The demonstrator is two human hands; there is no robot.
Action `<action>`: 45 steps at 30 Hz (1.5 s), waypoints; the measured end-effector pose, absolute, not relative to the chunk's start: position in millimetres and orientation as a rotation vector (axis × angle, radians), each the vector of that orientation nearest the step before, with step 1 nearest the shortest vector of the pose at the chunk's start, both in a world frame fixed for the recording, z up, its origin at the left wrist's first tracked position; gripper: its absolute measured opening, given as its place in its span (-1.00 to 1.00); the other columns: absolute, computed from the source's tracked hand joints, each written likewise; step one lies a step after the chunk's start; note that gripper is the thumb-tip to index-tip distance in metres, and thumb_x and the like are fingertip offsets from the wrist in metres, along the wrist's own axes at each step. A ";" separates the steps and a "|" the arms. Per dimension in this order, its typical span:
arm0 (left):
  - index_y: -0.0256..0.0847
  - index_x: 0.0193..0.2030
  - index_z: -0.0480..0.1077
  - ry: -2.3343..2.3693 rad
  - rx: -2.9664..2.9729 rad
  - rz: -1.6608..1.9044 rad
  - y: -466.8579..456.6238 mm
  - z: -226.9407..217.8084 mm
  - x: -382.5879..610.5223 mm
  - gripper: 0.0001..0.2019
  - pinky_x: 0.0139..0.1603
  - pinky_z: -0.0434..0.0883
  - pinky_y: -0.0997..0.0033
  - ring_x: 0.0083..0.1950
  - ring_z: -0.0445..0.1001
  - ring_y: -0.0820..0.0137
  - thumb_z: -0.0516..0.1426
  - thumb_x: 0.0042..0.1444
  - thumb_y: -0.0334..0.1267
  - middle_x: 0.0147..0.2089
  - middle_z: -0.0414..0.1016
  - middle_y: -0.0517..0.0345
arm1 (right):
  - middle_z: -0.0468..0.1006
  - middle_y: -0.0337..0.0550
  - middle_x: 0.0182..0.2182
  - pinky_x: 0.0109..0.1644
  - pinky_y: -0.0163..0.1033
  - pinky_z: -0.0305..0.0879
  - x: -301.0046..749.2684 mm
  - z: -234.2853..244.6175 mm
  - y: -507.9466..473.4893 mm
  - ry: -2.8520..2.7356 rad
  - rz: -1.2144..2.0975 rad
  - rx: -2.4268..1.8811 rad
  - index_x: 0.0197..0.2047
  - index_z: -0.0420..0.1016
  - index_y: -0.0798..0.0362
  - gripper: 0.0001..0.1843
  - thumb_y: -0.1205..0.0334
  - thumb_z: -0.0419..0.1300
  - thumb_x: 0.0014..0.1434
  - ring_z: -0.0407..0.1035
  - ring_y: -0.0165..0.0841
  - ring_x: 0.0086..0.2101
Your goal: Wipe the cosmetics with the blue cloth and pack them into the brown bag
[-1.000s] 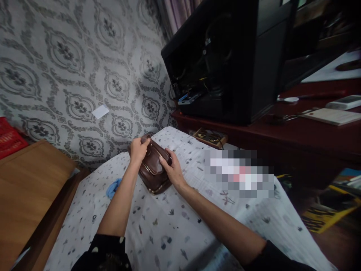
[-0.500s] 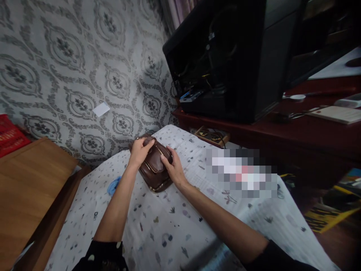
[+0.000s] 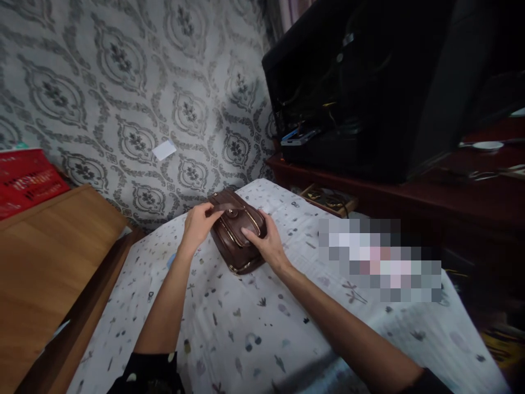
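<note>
A brown leather bag (image 3: 241, 253) with gold zips lies on the patterned white cloth. The fingers of my left hand (image 3: 197, 225) are pinched on a thin brown strap (image 3: 226, 207) at the bag's upper left, beside a round metal stud. My right hand (image 3: 271, 241) grips the bag's right side, its thumb laid on the front pocket and its fingers around the edge. A small blue item (image 3: 171, 260) shows partly behind my left forearm.
On the left stands a wooden cabinet (image 3: 61, 241) with a red package (image 3: 30, 175) on top. A large black screen or case (image 3: 348, 109) rests on the dark red desk (image 3: 451, 191). An open drawer (image 3: 328, 200) holds small items. A blurred-out patch covers part of the cloth.
My left hand has shifted from the bag's top to its left side, drawing the strap out. The right hand still holds the bag. The view has turned left.
</note>
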State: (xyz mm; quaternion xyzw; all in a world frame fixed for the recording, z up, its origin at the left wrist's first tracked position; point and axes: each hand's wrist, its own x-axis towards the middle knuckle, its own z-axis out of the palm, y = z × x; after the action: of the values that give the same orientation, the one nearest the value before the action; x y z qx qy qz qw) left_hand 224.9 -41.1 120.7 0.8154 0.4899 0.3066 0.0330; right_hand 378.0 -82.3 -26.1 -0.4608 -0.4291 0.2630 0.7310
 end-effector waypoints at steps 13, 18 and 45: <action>-0.21 -0.45 0.50 1.335 2.368 0.966 -55.2 118.0 228.3 -0.82 -0.29 0.29 0.39 -0.38 0.39 0.31 0.17 0.08 -0.18 -0.53 0.44 0.20 | 0.38 0.07 0.20 0.34 0.16 0.09 376.5 -27.3 -81.7 -0.960 0.503 -1.036 0.25 0.31 0.00 -0.13 -0.24 0.35 -0.03 0.23 -0.03 0.21; -0.17 -0.26 0.46 1.483 2.672 0.930 -70.0 119.6 247.7 -0.88 -0.06 0.32 0.27 -0.10 0.43 0.20 0.20 0.13 -0.19 -0.20 0.52 0.05 | 0.41 0.00 0.20 0.34 0.13 0.11 379.4 -24.4 -84.4 -0.940 0.592 -0.991 0.23 0.34 -0.04 -0.20 -0.23 0.33 0.00 0.25 -0.06 0.21; -0.06 -0.08 0.39 1.611 2.627 0.791 -61.4 100.7 281.7 -0.73 0.10 0.31 0.06 0.15 0.34 0.05 0.21 0.04 -0.23 0.08 0.43 0.05 | 0.44 -0.03 0.10 0.21 0.14 0.21 379.7 -12.5 -103.8 -1.125 0.120 -1.130 -0.08 0.64 -0.12 -0.59 0.37 0.02 0.19 0.29 -0.09 0.13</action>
State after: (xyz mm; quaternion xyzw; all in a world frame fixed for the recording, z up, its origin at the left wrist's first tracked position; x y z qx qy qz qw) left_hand 281.7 -61.4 100.7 0.8256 0.5061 0.2486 -0.0200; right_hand 379.7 -103.8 -12.5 -0.5066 -0.5043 0.0536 0.6973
